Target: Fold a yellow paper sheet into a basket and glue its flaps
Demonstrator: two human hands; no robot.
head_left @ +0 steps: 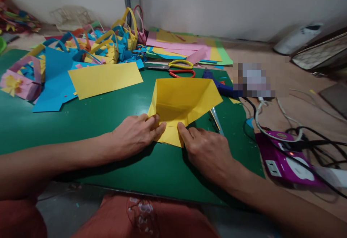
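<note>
A folded sheet of yellow paper [184, 100] stands partly upright on the green board [108, 173], its near flap lying flat toward me. My left hand [139, 131] grips the left near corner, thumb on the flap and fingers curled at the outer side. On the right near corner, my right hand [204, 144] has its thumb pressed at the fold, with the other fingers curled behind the paper. Past the paper lie scissors [181, 68] with one yellow and one red handle. A dark blue glue gun [223, 88] is to the right.
Flat yellow paper [105, 80] overlaps blue paper [51, 82] at left. Small paper baskets [108, 46] crowd the back, beside stacked coloured sheets [189, 48]. A purple power strip [290, 162] with tangled cables stands right of the board. A metal tool [216, 120] lies near my right hand.
</note>
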